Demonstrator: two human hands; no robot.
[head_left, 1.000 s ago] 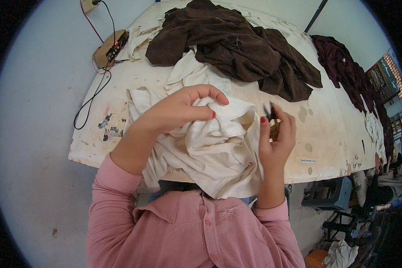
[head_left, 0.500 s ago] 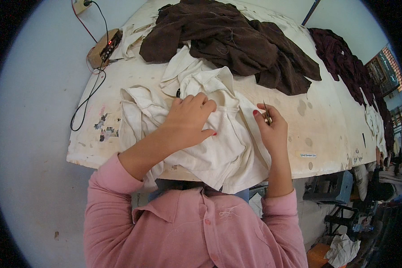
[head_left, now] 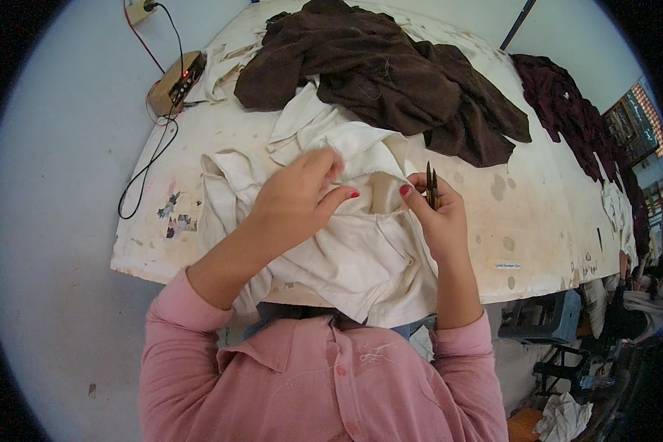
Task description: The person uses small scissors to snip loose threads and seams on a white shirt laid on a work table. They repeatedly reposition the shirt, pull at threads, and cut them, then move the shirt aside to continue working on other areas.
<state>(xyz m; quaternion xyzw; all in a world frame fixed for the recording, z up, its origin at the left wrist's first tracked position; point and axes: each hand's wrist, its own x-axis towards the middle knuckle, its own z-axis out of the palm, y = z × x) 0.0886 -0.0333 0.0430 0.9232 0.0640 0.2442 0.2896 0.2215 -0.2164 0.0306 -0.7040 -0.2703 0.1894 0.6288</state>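
A cream-white garment (head_left: 376,254) lies bunched in front of me, its lower folds hanging over the table's near edge. Over its left part is my left hand (head_left: 298,193), thumb stretched away from the curled fingers. Those fingertips are blurred, and no cloth shows gripped between them. At the garment's right side, my right hand (head_left: 442,210) holds small dark thread snips (head_left: 431,188) with the two points upward. The same hand's thumb and forefinger meet the edge of a lifted fold, which opens like a pocket toward me.
A heap of dark brown cloth (head_left: 390,81) covers the far middle of the pale, stained table (head_left: 538,221). Maroon cloth (head_left: 560,110) hangs along the far right edge. At the far left sits a small box (head_left: 180,85) with a red light and black cable (head_left: 144,177). A blue-grey stool (head_left: 545,317) stands lower right.
My right hand has come left and slightly up to the garment's edge, and the snips now point straight up. My left hand has shifted a little left; the white fold between the hands has opened.
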